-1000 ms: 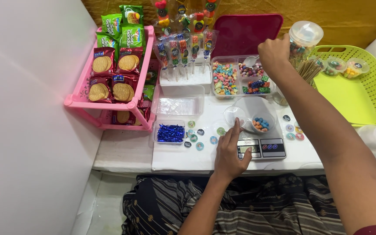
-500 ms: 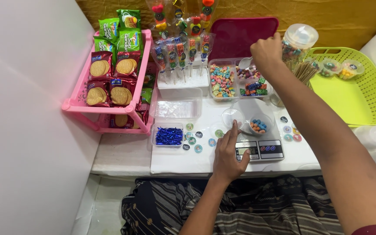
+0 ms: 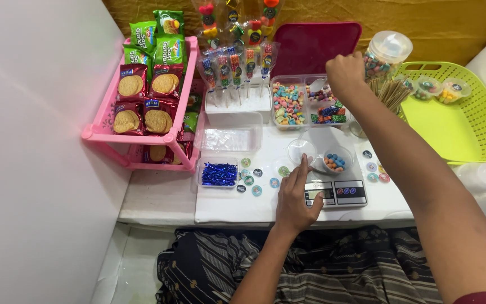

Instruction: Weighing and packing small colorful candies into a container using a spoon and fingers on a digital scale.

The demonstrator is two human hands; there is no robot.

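Observation:
My right hand point(image 3: 344, 76) reaches over a clear divided tray of coloured candies point(image 3: 288, 104) and pinches a small white scoop point(image 3: 317, 85) above its right compartment. My left hand point(image 3: 296, 197) lies flat on the white table next to a small digital scale point(image 3: 336, 192), fingers apart and holding nothing. Its index finger points at a clear round lid point(image 3: 301, 151). A small clear cup point(image 3: 334, 162) with a few coloured candies sits on the scale.
A pink rack of biscuit packets point(image 3: 142, 101) stands at left, with wrapped candy skewers point(image 3: 237, 62) behind an empty clear box point(image 3: 229, 138). Blue twist ties point(image 3: 218, 173) and round stickers point(image 3: 257, 179) lie near the front. A candy jar point(image 3: 383, 56), wooden sticks point(image 3: 392, 93) and a green basket point(image 3: 462, 129) are at right.
My right hand has shifted slightly left and down, from near the jar to over the candy tray. My left hand has stayed by the scale.

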